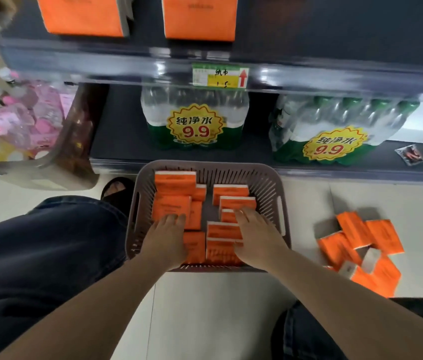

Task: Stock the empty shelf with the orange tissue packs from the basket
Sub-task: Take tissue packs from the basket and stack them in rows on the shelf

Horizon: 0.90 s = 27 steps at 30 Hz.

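Pale floor tiles run under a dark shelf unit, and the grey basket [270,181] sits on them before my knees. The orange tissue packs [174,188] lie jumbled inside it, and two more sit on the upper shelf [335,35]. My left hand [165,237] and right hand [254,235] rest flat on the packs, fingers straight, gripping nothing yet. If I scoop up several at once, the uneven stack could slide apart and spill towards the loose heap [361,255] beside my right knee.

"纯净水 9.9" on two water-pack stickers [195,125]
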Each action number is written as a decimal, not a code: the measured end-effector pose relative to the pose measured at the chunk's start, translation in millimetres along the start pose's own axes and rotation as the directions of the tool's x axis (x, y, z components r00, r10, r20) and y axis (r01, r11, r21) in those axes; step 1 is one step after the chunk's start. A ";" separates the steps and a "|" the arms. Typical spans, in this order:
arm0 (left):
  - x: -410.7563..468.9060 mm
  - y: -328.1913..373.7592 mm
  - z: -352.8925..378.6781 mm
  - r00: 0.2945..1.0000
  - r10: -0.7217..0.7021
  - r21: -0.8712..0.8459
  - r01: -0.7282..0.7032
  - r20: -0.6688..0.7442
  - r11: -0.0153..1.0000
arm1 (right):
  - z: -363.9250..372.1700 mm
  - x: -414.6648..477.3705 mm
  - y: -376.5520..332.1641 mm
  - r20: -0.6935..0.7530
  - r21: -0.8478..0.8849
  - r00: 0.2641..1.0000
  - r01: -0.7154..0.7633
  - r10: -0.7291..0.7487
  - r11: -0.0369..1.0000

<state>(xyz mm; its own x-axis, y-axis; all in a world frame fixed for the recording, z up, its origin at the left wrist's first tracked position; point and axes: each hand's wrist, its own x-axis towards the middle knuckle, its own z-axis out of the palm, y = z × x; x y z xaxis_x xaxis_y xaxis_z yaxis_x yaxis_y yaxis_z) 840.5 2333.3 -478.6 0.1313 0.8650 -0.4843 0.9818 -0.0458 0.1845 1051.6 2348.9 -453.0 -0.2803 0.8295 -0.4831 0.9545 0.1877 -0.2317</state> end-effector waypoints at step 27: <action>118.2 31.4 78.0 0.965 0.083 -0.152 -0.046 0.250 0.987 | 90.9 70.6 58.3 0.393 0.300 0.913 -0.238 0.108 0.924</action>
<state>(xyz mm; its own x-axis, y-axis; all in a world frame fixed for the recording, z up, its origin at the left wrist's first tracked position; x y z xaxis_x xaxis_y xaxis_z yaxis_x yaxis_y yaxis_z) 897.6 2395.1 -596.7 0.2429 0.7056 -0.6657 0.9425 -0.0093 0.3340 1078.2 2370.6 -577.4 -0.1927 0.5711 -0.7980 0.9181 -0.1820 -0.3520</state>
